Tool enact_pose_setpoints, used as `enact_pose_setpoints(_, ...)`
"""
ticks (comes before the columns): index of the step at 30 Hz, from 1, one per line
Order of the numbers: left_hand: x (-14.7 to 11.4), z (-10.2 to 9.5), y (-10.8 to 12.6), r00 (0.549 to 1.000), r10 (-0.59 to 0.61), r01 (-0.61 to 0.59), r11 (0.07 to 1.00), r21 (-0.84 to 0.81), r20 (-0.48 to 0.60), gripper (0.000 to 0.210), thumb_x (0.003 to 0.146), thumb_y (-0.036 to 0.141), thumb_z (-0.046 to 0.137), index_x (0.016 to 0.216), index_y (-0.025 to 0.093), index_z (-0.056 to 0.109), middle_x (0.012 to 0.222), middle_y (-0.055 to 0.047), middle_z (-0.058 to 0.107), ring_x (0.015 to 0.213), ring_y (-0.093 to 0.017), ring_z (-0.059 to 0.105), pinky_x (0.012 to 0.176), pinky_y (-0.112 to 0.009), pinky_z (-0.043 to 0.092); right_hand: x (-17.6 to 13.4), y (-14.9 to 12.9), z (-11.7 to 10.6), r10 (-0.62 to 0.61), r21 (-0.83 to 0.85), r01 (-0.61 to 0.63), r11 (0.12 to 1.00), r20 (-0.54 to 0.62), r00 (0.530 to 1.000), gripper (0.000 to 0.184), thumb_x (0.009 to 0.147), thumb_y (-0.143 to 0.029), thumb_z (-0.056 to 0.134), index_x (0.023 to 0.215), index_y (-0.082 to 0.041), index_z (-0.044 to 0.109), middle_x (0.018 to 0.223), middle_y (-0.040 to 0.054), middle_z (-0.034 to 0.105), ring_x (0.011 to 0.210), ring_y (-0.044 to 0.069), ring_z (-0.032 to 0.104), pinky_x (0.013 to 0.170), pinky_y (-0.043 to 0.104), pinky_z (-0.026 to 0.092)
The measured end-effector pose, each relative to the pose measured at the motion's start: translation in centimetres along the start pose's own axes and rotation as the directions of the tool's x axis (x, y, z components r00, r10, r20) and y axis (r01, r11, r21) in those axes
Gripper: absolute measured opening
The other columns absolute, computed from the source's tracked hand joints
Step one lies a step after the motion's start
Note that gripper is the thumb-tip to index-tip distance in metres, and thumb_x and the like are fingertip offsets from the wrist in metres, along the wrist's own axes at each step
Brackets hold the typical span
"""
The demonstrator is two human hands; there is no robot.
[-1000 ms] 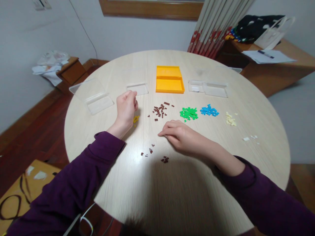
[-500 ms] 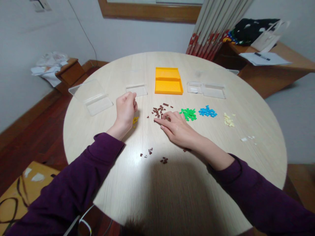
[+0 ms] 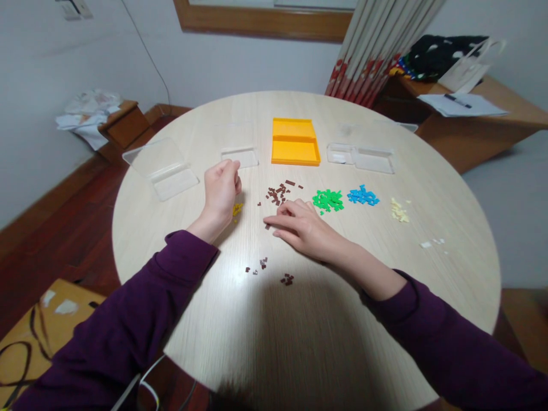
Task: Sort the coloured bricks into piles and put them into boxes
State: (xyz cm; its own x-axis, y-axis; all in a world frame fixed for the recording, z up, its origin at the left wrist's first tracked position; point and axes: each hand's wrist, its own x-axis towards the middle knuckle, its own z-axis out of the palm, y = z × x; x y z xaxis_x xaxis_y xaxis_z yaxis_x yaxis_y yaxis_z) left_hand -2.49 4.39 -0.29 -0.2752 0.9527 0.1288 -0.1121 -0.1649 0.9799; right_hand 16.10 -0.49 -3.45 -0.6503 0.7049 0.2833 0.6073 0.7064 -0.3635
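My left hand is curled into a fist above the table, beside a small heap of yellow pieces; whatever it holds is hidden. My right hand lies low over the table with its index finger stretched out and the thumb apart below. A single small brown piece lies on the table by that index fingertip. Just beyond is a loose heap of small brown pieces. Closer to me lie a little brown cluster and several brown and greyish bits.
Heaps of green pieces, blue pieces, cream pieces and a few white pieces run along the right. An open yellow box stands at the back, between clear plastic boxes on the round table.
My right hand has slid a little toward me and left, and the single brown piece has moved nearer to me with it. My left fist stays in place.
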Motion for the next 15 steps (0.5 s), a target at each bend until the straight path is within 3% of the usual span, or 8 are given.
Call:
enact_pose_setpoints(6,0.1,0.0,-0.2,1.000,-0.002,0.002,1.000,0.022,-0.007,0.043,0.081,0.022,0.057,0.053,0.021,0.025,0.045,0.008,0.023,0.040,-0.007,0.022,0.040,-0.023,0.021,0.2,-0.1,-0.2,0.029,0.026,-0.030,0.999,0.025,0.999,0.021,0.095,-0.024,0.052,0.089,-0.019,0.071,0.090,0.0086,0.067,0.090,0.021,0.055,0.083,0.037,0.037)
enact_pose_setpoints(12,0.1,-0.1,-0.3,1.000,-0.002,0.002,1.000,0.013,0.005,0.043,0.081,0.022,0.057,0.053,0.021,0.024,0.045,0.008,0.023,0.040,-0.008,0.023,0.040,-0.024,0.022,0.0,-0.2,-1.0,0.212,0.303,-0.193,0.933,-0.030,0.977,0.019,0.091,-0.021,0.053,0.087,-0.020,0.071,0.091,0.0067,0.073,0.085,0.018,0.064,0.081,0.035,0.047)
enact_pose_setpoints(15,0.1,-0.1,-0.3,1.000,-0.004,0.004,1.000,0.020,0.003,0.043,0.081,0.022,0.057,0.053,0.021,0.024,0.045,0.008,0.023,0.040,-0.008,0.023,0.040,-0.024,0.021,0.0,-0.4,-1.2,0.291,0.346,-0.266,0.900,-0.023,0.956,0.016,0.089,-0.020,0.056,0.088,-0.019,0.072,0.091,0.0067,0.074,0.084,0.018,0.066,0.079,0.034,0.049)
